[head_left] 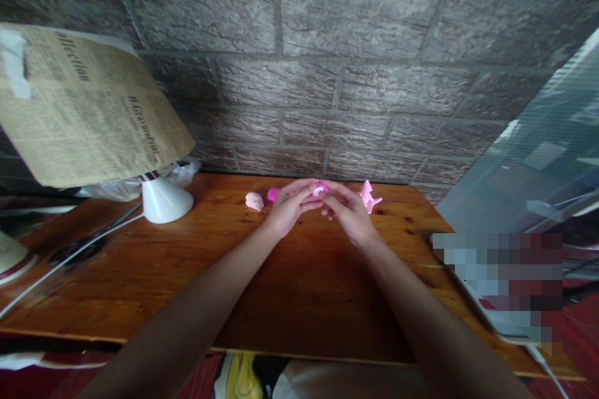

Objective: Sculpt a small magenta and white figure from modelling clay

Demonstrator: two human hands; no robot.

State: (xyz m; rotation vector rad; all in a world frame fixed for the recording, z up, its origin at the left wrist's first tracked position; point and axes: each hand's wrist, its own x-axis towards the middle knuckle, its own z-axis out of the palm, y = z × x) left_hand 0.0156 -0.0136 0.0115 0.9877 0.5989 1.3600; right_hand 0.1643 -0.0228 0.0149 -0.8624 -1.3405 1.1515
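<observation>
My left hand (289, 207) and my right hand (350, 212) meet above the far part of the wooden table. Between their fingertips they pinch a small pink-and-white piece (319, 191), too small to name exactly. A bright magenta object (272, 194) shows partly behind my left hand. Further left lies a pale pink lump (254, 201) with a rough surface, apart from the hand. Just beyond my right hand is a light pink, pointed, irregular shape (369, 197), its left side hidden by the fingers.
A white-based lamp (166, 201) with a newsprint shade (93, 106) stands at left, its cable crossing the wooden table (309, 299). Dark scissors-like handles (77, 250) lie near it. A blurred-out device (496, 287) sits at right. A stone-patterned wall (355, 31) rises behind.
</observation>
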